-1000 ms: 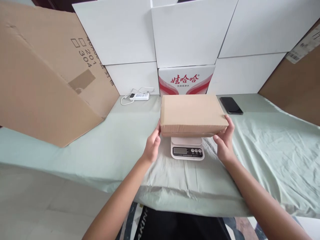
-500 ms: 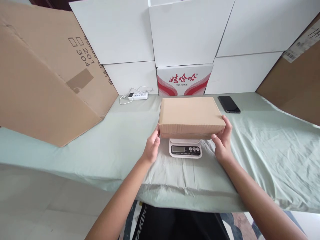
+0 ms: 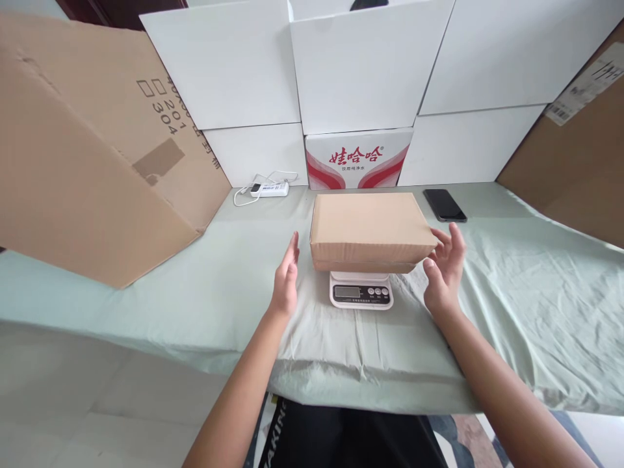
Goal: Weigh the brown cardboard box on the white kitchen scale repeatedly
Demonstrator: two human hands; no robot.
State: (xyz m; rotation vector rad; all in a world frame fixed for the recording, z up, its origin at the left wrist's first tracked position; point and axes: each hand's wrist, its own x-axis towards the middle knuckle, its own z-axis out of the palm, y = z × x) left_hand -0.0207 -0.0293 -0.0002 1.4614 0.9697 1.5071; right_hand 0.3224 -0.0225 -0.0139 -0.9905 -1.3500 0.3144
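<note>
Box: cardboard box sits flat on the scale, overhanging both sides.
Left hand: left hand open, fingers straight, just beside the box's left end, not touching.
Right hand: right hand open, fingers spread, at the right end, holding nothing.
Surface: green cloth.

one parcel, one scale, one phone

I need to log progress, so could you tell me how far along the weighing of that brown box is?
Done: the brown box rests on the small scale. In hand: nothing; the left hand and right hand are open beside its ends, apart from it. Left: reading the weight; the scale's display is too small to make out.
</note>
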